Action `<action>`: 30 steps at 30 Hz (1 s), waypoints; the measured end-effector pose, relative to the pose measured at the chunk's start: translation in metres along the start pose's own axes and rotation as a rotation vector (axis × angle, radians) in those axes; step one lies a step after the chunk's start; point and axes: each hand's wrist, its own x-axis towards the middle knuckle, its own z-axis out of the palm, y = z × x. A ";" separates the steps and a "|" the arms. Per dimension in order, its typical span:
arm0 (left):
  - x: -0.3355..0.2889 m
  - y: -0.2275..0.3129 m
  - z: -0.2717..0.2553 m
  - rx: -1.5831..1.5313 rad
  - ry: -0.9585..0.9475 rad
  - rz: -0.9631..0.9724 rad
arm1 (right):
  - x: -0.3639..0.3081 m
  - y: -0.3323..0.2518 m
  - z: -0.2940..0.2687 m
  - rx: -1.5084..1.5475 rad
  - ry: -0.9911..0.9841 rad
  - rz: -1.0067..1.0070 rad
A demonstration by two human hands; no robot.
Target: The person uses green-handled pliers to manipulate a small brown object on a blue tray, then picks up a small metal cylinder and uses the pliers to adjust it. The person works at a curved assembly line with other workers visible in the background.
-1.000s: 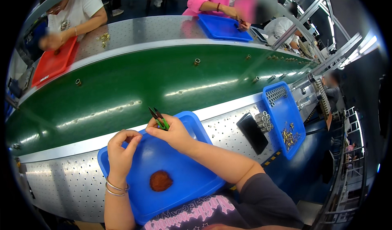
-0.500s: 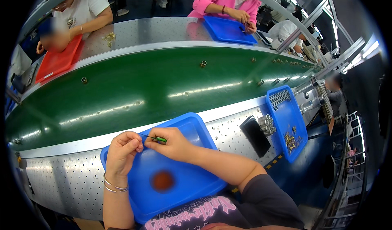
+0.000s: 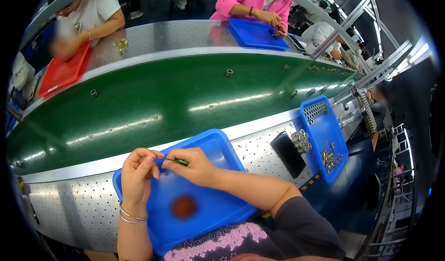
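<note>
My right hand grips a thin green-handled tool over the far part of the blue tray. The tool's tip points toward my left hand, which is raised at the tray's left edge. Thumb and fingers of the left hand are pinched together, and anything between them is too small to make out. Both hands' fingertips nearly meet. A blurred reddish-brown round patch shows over the tray in front of me.
Right of my tray lie a black phone, several metal tubes and a second blue tray of rings and brass parts. Beyond runs a green conveyor belt with scattered metal sleeves. Two people sit across it, at a red tray and a blue one.
My left hand's fingers have shifted and reach closer to the right hand. The right hand has moved slightly left, still holding the tool. The whole view has shifted a little.
</note>
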 end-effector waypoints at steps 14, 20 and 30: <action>-0.003 -0.005 0.000 0.497 0.144 0.104 | 0.004 0.005 -0.003 -0.015 0.152 -0.089; -0.002 -0.011 0.004 0.596 0.105 0.142 | 0.007 0.010 -0.005 -0.018 0.114 -0.062; 0.000 -0.007 0.007 0.439 0.018 0.063 | 0.006 0.001 -0.014 0.014 0.025 0.055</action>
